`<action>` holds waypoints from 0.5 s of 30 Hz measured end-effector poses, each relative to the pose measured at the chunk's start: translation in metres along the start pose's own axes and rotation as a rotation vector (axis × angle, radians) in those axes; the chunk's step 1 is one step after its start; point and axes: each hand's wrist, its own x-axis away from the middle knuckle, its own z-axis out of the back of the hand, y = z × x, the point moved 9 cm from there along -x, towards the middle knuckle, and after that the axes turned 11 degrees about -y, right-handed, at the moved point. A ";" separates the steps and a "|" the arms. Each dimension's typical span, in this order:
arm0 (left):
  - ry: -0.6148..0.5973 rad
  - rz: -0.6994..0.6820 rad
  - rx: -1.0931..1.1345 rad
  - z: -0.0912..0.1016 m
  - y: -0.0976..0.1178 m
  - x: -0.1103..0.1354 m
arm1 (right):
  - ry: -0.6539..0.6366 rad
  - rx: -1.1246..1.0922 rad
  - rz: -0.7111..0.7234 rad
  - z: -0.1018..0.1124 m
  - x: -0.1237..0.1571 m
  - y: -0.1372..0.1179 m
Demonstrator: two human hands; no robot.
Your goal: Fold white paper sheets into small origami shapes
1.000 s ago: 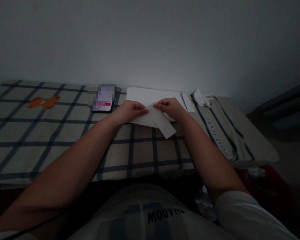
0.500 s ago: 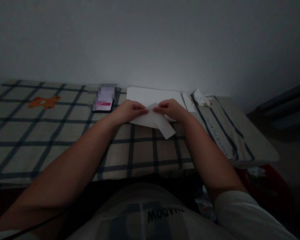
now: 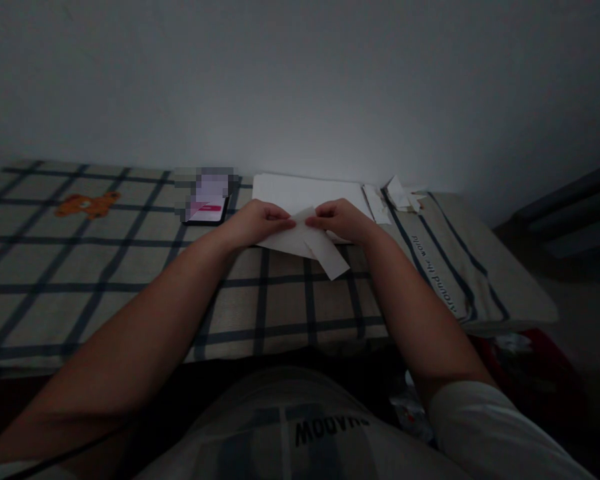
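My left hand (image 3: 260, 220) and my right hand (image 3: 341, 217) both pinch a folded piece of white paper (image 3: 314, 245) over a checked cloth (image 3: 130, 267). The fingers of each hand are closed on the paper's upper edge, close together. A folded flap of the paper hangs down toward me on the right. Just behind my hands lies a stack of white sheets (image 3: 300, 190).
A phone (image 3: 207, 208) with a lit pink screen lies left of the sheets. Several small folded paper scraps (image 3: 393, 197) sit at the back right. An orange bear print (image 3: 87, 203) marks the cloth at the left. A wall rises right behind. The room is dim.
The hanging flap of the paper has drawn slightly up and in toward my hands. Both hands stay in nearly the same place.
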 end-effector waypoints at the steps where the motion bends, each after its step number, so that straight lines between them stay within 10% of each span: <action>1: -0.002 0.003 0.008 0.000 0.000 0.000 | -0.005 0.004 0.000 0.000 0.000 0.000; 15: -0.011 0.021 -0.006 0.000 -0.002 0.000 | -0.020 0.042 -0.022 -0.004 -0.001 -0.002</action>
